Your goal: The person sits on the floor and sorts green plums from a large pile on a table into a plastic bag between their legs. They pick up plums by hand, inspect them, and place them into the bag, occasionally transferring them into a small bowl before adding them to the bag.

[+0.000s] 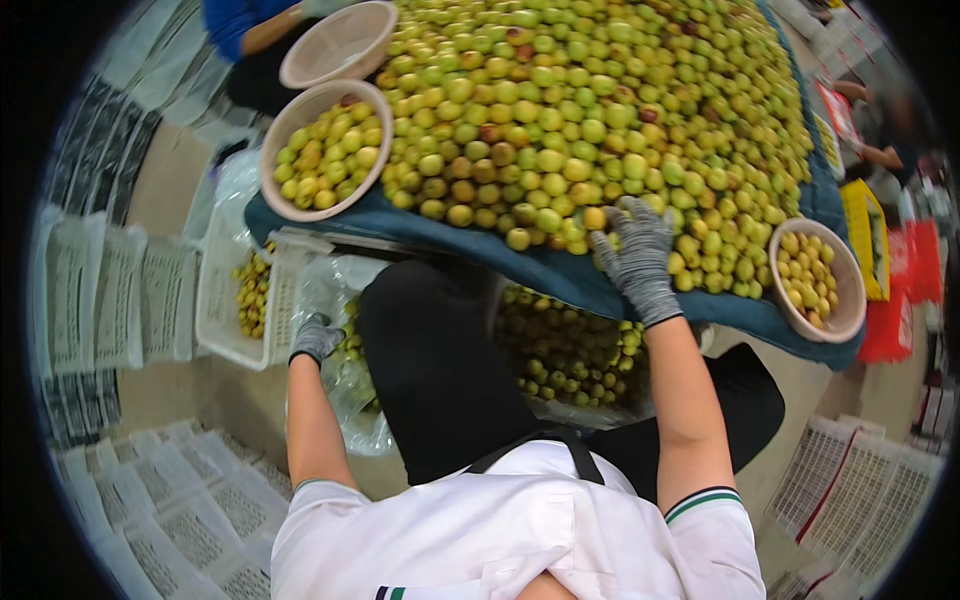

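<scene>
A large heap of small green-yellow round fruit (555, 120) covers the table before me, some pieces reddish or brown. My right hand (642, 251), in a grey knit glove, rests on the heap's near edge with its fingers spread. A yellow fruit (594, 218) lies by its fingertips; its palm side is hidden. My left hand (318, 337), gloved alike, is low at the left beside a clear plastic bag (349, 409) with green fruit in it. The fingers there are partly hidden, so I cannot see whether they hold anything.
Pink bowls of fruit stand at the table's left (268, 161) and right (855, 300) corners. A white crate (225, 330) holds fruit at left; more fruit (577, 360) lies below the table edge. Stacked crates (165, 517) line the left. A person's blue sleeve (232, 30) shows at upper left.
</scene>
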Demonstrator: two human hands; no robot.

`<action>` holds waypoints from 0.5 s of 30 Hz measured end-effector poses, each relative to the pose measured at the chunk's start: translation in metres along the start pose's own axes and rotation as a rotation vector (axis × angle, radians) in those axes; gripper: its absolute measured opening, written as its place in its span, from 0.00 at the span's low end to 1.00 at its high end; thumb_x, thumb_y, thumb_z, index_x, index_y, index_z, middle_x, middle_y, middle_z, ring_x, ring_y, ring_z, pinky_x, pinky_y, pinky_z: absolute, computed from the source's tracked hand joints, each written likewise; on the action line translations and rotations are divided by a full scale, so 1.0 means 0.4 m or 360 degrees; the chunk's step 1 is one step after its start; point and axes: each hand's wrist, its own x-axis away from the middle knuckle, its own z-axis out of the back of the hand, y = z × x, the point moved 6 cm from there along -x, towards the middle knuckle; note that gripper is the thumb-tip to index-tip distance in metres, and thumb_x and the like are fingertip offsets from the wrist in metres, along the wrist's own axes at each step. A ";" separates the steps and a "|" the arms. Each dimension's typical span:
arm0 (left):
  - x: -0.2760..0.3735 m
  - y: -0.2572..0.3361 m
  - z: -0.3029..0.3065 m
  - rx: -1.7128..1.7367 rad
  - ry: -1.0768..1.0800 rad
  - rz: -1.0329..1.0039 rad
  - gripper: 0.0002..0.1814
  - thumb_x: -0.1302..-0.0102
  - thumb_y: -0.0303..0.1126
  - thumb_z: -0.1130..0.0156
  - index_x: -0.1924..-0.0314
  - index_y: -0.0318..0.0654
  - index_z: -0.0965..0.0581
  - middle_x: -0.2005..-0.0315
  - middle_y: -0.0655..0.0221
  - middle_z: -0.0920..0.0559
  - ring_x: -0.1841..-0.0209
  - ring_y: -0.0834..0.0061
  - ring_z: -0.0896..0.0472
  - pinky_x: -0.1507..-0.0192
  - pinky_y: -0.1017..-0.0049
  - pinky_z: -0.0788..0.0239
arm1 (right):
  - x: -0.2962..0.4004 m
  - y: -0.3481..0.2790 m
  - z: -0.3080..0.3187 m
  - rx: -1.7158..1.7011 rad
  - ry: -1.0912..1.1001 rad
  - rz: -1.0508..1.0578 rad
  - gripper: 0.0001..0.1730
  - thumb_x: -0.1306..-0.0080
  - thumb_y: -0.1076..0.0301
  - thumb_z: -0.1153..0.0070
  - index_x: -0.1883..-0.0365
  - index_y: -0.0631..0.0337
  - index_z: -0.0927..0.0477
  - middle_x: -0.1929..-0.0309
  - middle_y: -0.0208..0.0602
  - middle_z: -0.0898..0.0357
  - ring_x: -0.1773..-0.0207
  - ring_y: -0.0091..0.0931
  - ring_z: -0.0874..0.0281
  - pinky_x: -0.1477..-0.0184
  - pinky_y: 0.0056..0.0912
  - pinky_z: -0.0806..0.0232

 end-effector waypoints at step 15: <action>0.380 1.071 0.371 0.0333 0.0273 -0.1849 0.19 0.34 0.41 0.36 0.49 0.36 0.24 0.59 0.57 0.20 0.58 0.60 0.17 0.55 0.63 0.23 | 0.287 0.030 0.024 -0.0158 0.0167 -0.0203 0.41 0.41 0.47 0.33 0.33 0.50 0.31 0.30 0.53 0.41 0.29 0.49 0.42 0.29 0.58 0.49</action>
